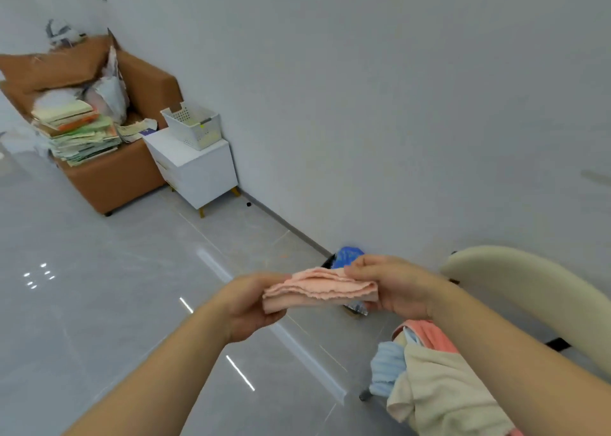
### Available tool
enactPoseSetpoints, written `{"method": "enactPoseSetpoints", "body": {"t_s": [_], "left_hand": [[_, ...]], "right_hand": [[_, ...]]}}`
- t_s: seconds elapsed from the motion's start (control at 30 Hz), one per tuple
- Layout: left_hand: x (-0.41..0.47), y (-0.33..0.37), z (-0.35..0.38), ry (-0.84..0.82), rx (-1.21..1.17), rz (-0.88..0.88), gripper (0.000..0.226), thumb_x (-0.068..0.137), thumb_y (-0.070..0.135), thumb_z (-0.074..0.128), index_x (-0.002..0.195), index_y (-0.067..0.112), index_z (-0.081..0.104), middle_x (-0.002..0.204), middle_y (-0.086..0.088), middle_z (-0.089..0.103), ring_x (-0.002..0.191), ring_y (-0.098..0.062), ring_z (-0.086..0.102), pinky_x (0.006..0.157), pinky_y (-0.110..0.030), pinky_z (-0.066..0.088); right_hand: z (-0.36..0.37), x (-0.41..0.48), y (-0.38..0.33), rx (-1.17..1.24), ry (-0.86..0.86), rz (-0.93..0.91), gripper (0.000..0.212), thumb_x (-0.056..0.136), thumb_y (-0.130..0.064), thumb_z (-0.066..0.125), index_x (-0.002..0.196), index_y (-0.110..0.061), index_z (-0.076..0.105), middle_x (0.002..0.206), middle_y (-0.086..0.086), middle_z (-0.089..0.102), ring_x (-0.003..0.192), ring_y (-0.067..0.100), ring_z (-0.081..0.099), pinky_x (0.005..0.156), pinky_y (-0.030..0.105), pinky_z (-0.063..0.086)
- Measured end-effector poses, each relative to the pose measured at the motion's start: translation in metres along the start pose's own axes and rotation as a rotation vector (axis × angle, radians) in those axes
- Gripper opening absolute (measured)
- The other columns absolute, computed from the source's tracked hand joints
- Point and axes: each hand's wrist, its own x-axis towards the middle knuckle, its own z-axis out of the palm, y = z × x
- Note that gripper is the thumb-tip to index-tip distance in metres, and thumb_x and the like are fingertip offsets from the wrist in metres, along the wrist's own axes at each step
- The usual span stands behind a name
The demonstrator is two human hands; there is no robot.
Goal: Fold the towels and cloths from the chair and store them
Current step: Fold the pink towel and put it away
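Now both hands — left hand (246, 306), right hand (393, 287) — pinch the folded pink cloth (317, 290).

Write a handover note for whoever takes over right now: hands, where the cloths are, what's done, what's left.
Left hand and right hand each grip an end of the folded pink cloth, held in the air.
Heaped on the chair, unfolded: cream cloth, blue cloth, coral towel.
Done: pink cloth folded.
Left: store it, perhaps in the white basket on the cabinet, then fold and store the heap.
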Motion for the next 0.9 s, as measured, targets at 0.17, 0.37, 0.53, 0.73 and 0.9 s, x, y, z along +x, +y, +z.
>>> {"method": "enactPoseSetpoints", "body": {"t_s": [0.17,0.37,0.53,0.73,0.9], "left_hand": [[-0.041,0.039,-0.038,0.139,0.094,-0.028,0.016,0.093,-0.001,0.065,0.103,0.009,0.057,0.084,-0.011,0.075,0.063,-0.018,0.071,0.051,-0.024,0.053],[-0.030,0.079,-0.095,0.162,0.050,0.007,0.036,0.094,-0.012,0.052,0.119,0.010,0.067,0.108,-0.015,0.073,0.077,-0.025,0.072,0.061,-0.030,0.061],[0.010,0.138,-0.145,0.140,0.030,0.131,0.048,0.090,-0.017,0.053,0.127,0.011,0.064,0.116,-0.018,0.070,0.089,-0.031,0.071,0.070,-0.034,0.062],[0.094,0.238,-0.213,0.143,0.118,0.183,0.049,0.080,-0.013,0.069,0.127,0.000,0.060,0.115,-0.019,0.072,0.103,-0.032,0.072,0.088,-0.039,0.056],[0.156,0.353,-0.262,0.250,0.195,0.235,0.039,0.078,-0.014,0.072,0.114,-0.003,0.063,0.106,-0.018,0.075,0.097,-0.032,0.073,0.085,-0.037,0.057]], "right_hand": [[0.064,0.010,-0.030,0.086,0.059,0.133,0.028,0.091,0.004,0.064,0.114,-0.012,0.061,0.088,0.010,0.068,0.068,0.017,0.057,0.061,0.028,0.042],[0.110,0.070,-0.057,0.134,0.031,0.176,0.032,0.087,0.012,0.054,0.113,-0.007,0.062,0.096,0.015,0.069,0.076,0.022,0.064,0.060,0.028,0.052],[0.135,0.130,-0.105,0.032,0.076,0.136,0.021,0.085,0.016,0.049,0.093,-0.001,0.060,0.071,0.012,0.064,0.064,0.023,0.062,0.053,0.029,0.052],[0.136,0.260,-0.186,0.084,0.000,0.071,0.028,0.084,0.021,0.050,0.097,0.002,0.065,0.085,0.016,0.070,0.078,0.026,0.069,0.065,0.030,0.061],[0.147,0.364,-0.290,-0.039,-0.091,-0.015,0.030,0.084,0.018,0.057,0.100,-0.004,0.068,0.088,0.010,0.074,0.078,0.022,0.071,0.073,0.032,0.061]]}}
